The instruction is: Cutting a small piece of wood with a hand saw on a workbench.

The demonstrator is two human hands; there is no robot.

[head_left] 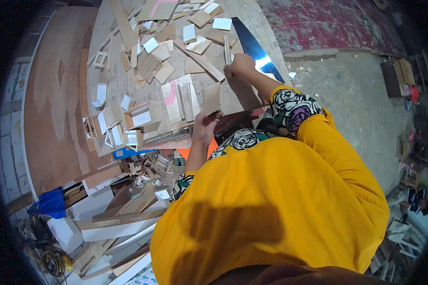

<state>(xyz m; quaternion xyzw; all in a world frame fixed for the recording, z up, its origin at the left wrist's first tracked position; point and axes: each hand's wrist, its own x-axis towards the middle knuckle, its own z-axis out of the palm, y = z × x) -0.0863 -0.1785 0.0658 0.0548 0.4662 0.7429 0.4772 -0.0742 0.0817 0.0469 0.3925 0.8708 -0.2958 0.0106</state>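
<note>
At the near edge of the worktable, my left hand [205, 128] is closed at the lower edge of a small thin wooden panel [211, 98]. Farther right, my right hand [242, 64] makes a fist over the tabletop. A narrow wooden strip [227, 50] runs up to its fingers; whether they grip it or something smaller is hidden. Just right of that hand lies a handsaw blade [250, 43], dark and shiny, partly behind my forearm. Pale wooden strips [188, 102] and a board with a pink mark [172, 97] rest left of the panel.
Wood offcuts [164, 72], some white-faced, cover the worktable [142, 97]. Small box-like wooden pieces [140, 115] stand at its near left. A large plywood sheet [57, 104] is on the left. Scrap boards [123, 218] and a blue bag [51, 203] lie below. Cartons [397, 78] stand far right.
</note>
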